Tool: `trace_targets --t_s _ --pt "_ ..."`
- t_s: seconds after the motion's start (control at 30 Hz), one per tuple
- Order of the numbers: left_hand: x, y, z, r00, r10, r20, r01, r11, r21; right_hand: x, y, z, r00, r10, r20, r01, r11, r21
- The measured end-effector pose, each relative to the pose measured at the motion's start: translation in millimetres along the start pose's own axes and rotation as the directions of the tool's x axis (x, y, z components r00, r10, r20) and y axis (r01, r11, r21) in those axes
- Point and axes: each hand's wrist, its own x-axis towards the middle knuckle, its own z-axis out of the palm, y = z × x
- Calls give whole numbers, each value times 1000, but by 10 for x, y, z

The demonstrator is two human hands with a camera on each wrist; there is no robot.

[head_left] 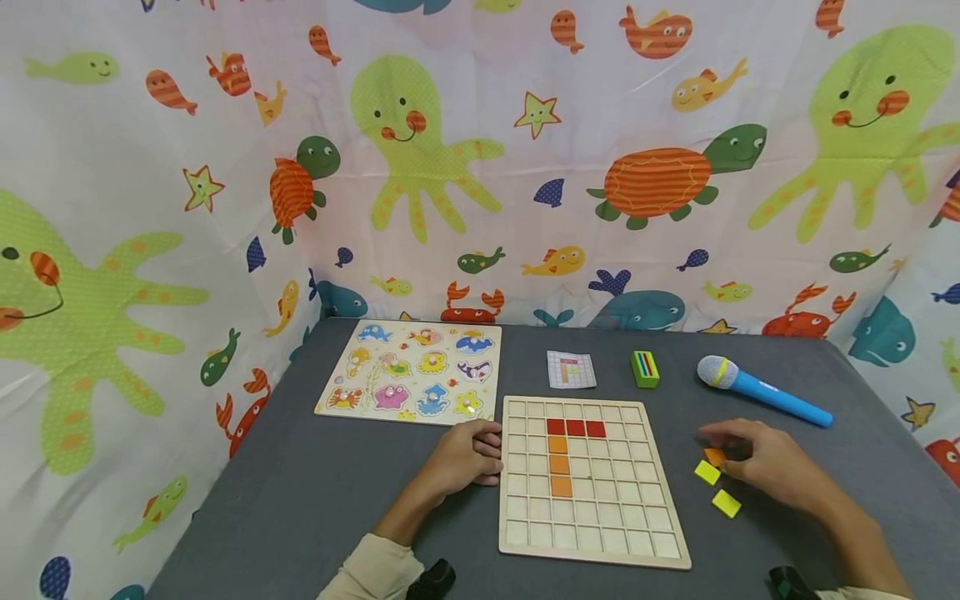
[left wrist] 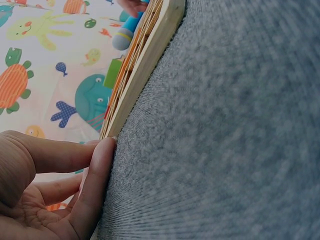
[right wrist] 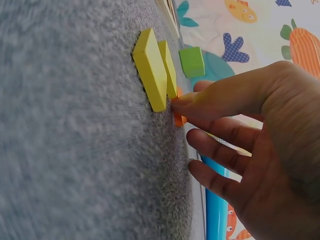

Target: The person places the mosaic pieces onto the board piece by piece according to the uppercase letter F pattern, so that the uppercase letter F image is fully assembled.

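Observation:
A wooden grid board (head_left: pixel 592 537) lies on the table, with red tiles (head_left: pixel 575 428) in a short row and orange tiles (head_left: pixel 559 465) in a column below the row's left end. My left hand (head_left: pixel 467 457) holds the board's left edge; in the left wrist view its thumb and a finger meet at the wooden rim (left wrist: pixel 145 67). Right of the board, my right hand (head_left: pixel 765 462) pinches a loose orange tile (head_left: pixel 714 457) between thumb and index finger, partly covered by them. Two yellow tiles (head_left: pixel 726 503) lie close by on the table, in the right wrist view beside the thumb.
Behind the board lie a small pattern card (head_left: pixel 571 370), a green box with coloured stripes (head_left: pixel 645 369) and a blue toy microphone (head_left: pixel 776 397). A sea-animal peg puzzle (head_left: pixel 408 372) lies at the back left. A printed curtain (head_left: pixel 525 183) hangs around the grey table (head_left: pixel 300 508).

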Motion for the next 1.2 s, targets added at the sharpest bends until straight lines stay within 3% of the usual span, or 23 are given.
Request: trace_targets --t_s 0.47,0.7,1.2 --pt "0 -4 -6 1000 2 6 -2 1000 -8 21 74 -76 1000 9 30 -6 997 -75" --pt "-7 2 -2 1000 6 8 -5 1000 -20 7 93 -100 999 19 50 -16 998 -63" --pt "-8 -8 13 1000 19 -2 -19 1000 -24 -9 26 -70 1000 16 -15 -17 998 -68"
